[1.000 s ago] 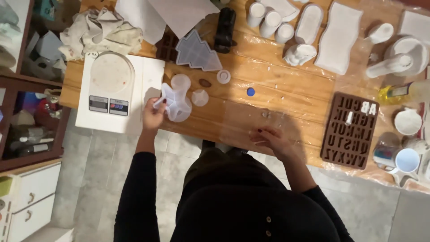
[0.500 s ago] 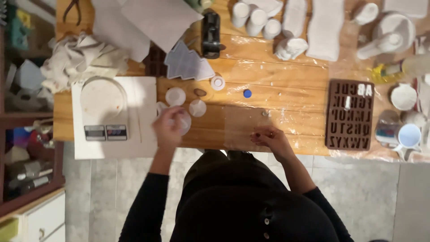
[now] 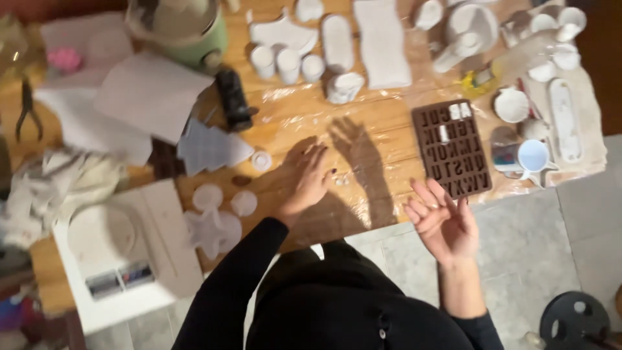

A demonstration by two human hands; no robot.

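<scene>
the left hand (image 3: 308, 178) lies flat, palm down and fingers spread, on the plastic film covering the wooden surface (image 3: 382, 123), gripping nothing. the right hand (image 3: 444, 220) is lifted off the surface's near edge, palm up, fingers apart and empty, just below the brown letter mould (image 3: 453, 149). that mould sits to the right of the left hand, a few of its cavities filled white. left of the left hand lie a small white ring (image 3: 261, 160), round translucent discs (image 3: 207, 196), and a clear tree-shaped mould (image 3: 210, 149). farther left stands a white kitchen scale (image 3: 120, 253).
</scene>
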